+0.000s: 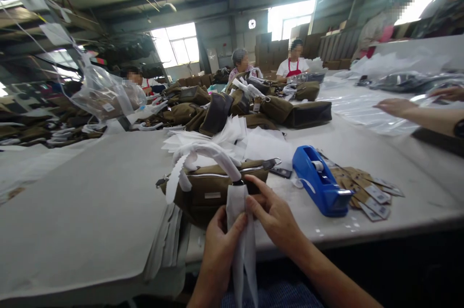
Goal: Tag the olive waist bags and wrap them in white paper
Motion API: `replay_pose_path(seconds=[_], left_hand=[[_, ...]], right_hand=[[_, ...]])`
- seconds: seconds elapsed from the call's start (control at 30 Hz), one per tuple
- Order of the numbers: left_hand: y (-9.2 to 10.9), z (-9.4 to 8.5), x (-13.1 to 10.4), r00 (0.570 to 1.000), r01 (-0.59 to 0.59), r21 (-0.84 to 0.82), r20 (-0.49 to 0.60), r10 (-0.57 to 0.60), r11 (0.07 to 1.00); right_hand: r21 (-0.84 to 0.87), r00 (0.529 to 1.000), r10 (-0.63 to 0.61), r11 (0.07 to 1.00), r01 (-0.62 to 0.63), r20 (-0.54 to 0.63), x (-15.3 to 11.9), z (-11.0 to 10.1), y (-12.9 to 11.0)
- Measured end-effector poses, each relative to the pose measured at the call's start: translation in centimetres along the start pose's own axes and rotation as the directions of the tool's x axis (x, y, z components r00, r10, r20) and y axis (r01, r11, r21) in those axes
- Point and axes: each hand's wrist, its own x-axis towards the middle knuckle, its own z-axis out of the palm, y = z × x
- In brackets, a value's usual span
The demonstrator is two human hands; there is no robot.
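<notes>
An olive handbag (213,184) with a silver zip stands at the table edge in front of me. Its carry handle (212,151) is wrapped in white material, with a loose scalloped end on the left. A strip of white wrapping paper (237,206) lies against the near end of the handle and hangs down over the table edge. My left hand (221,235) pinches this strip between thumb and fingers from the left. From the right, my right hand (271,211) is closed on the strip's upper edge, its index finger reaching toward the bag's zip.
A blue tape dispenser (321,182) and a pile of hang tags (366,189) lie to the right. Loose white sheets (253,141) and heaped olive bags (271,110) are behind. A large paper stack (90,211) covers the left. A co-worker's hands (402,106) handle plastic at far right.
</notes>
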Motion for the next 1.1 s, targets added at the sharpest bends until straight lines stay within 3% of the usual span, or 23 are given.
replay_pose_path(seconds=[0.13, 0.27, 0.37, 0.47, 0.67, 0.77, 0.87, 1.0, 1.1], left_hand=[[0.1, 0.0, -0.2, 1.0, 0.009, -0.014, -0.001, -0.009, 1.0], [0.3, 0.5, -0.2, 1.0, -0.001, -0.022, -0.031, 0.0, 1.0], [0.2, 0.9, -0.3, 0.999, -0.016, -0.042, -0.039, 0.015, 0.999], [-0.3, 1.3, -0.3, 0.998, -0.055, -0.038, -0.045, 0.053, 0.998], [-1.5, 2.0, -0.1, 0.983, -0.124, 0.127, -0.121, 0.14, 0.984], [-1.7, 2.0, 0.1, 0.974, -0.122, 0.233, -0.159, 0.162, 0.965], [-1.8, 2.1, 0.4, 0.965, -0.128, 0.286, -0.184, 0.186, 0.95], [-1.2, 2.0, 0.5, 0.974, -0.109, 0.229, -0.17, 0.151, 0.967], [-0.5, 0.8, 0.1, 0.99, -0.089, 0.146, -0.098, 0.104, 0.985]], right_hand=[[0.013, 0.999, 0.042, 0.999, -0.041, -0.035, -2.6, -1.0, 1.5], [0.061, 0.968, 0.167, 0.981, -0.182, 0.189, -5.2, -0.8, 2.6], [0.05, 0.94, 0.242, 0.964, -0.261, 0.241, -5.9, 0.0, 3.3], [-0.035, 0.957, 0.229, 0.974, -0.226, 0.176, -5.9, 1.1, 4.2], [-0.225, 1.0, -0.008, 0.974, 0.004, -0.015, -6.6, 3.3, 5.1], [-0.102, 0.998, -0.021, 0.994, 0.027, 0.065, -7.2, 3.2, 4.3], [0.132, 0.977, 0.043, 0.989, -0.071, 0.208, -7.7, 2.7, 3.2], [0.165, 0.972, 0.159, 0.968, -0.187, 0.171, -7.6, 2.5, 3.0], [0.199, 0.955, 0.221, 0.945, -0.259, 0.196, -7.3, 2.5, 3.5]])
